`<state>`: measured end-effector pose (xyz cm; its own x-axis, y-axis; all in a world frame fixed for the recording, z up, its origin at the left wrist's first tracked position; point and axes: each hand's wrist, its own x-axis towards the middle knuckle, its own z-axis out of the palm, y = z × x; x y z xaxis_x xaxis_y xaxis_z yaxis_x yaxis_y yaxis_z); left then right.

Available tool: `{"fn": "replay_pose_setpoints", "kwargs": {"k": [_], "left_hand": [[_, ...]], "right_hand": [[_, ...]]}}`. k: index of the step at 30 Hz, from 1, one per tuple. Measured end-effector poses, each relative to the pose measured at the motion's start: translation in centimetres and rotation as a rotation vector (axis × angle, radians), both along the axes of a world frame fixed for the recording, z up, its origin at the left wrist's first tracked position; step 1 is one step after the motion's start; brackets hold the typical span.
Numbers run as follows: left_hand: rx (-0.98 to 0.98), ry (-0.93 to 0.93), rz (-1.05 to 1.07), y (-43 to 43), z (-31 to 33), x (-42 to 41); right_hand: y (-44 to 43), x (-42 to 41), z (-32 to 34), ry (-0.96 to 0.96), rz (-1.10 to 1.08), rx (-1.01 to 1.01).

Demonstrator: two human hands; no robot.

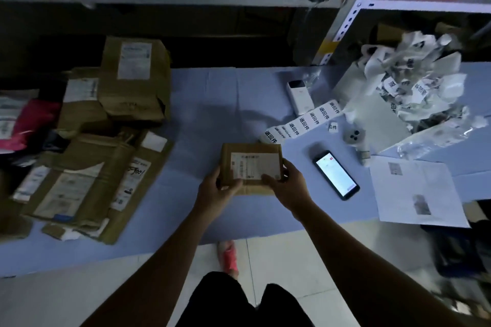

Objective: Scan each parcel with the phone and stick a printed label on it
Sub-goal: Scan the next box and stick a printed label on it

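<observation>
Both hands, left hand and right hand, grip a small box by its near corners. Just right of that grip lies the lit phone; beyond it, a label strip.

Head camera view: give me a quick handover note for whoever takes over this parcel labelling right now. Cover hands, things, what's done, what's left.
Hands: the left hand and right hand both grip the small parcel just above the blue table, shipping label facing up.
Things: the phone lies on the table right of the parcel, screen lit, in neither hand. The label strip lies behind the parcel. The parcel pile sits at the left.
Done: one parcel is picked out. No strip label shows on it.
Left: scan it, stick a label on, probably then do the pile. Cannot tell if the pile has been scanned.
</observation>
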<state>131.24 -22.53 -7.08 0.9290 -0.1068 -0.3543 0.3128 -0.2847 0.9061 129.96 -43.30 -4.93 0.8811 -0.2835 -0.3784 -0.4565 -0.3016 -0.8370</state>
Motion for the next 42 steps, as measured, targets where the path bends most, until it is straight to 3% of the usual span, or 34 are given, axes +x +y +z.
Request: {"fn": "replay_pose_setpoints", "kwargs": {"k": [5, 10, 13, 16, 21, 26, 30, 36, 39, 42], "left_hand": [[0.097, -0.037, -0.037, -0.3, 0.0, 1.4], [0.267, -0.064, -0.317, 0.8, 0.8, 4.7], [0.275, -0.003, -0.386, 0.7, 0.8, 4.9], [0.277, -0.005, -0.318, 0.4, 0.8, 4.2], [0.405, -0.006, -0.244, -1.4, 0.7, 2.1], [0.412, 0.014, -0.058, -3.1, 0.4, -0.8], [0.371, 0.001, 0.144, -3.5, 1.2, -3.1], [0.529, -0.144, 0.142, -2.4, 3.7, -3.5], [0.591, -0.167, 0.106, -1.2, 4.4, -3.1], [0.61, -0.19, 0.11, -0.3, 4.7, -2.6]], "right_hand": [[-3.1, 0.7, -0.8, 0.033, 0.07, -0.06], [-9.5, 3.0, -0.5, -0.057, 0.059, -0.487], [-13.6, 4.0, -1.5, 0.113, 0.211, -0.704], [-16.9, 3.9, -2.6, 0.285, 0.348, -0.809], [-19.8, 3.5, -3.7, 0.227, 0.473, -0.817], [-20.0, 3.9, -3.7, 0.204, 0.435, -0.747], [-19.5, 4.4, -3.2, 0.192, 0.376, -0.593], [-15.5, 6.7, 1.1, -0.017, 0.363, -0.329], [-13.0, 7.6, 4.4, -0.113, 0.536, -0.282], [-11.1, 7.7, 7.1, -0.156, 0.84, -0.385]]}}
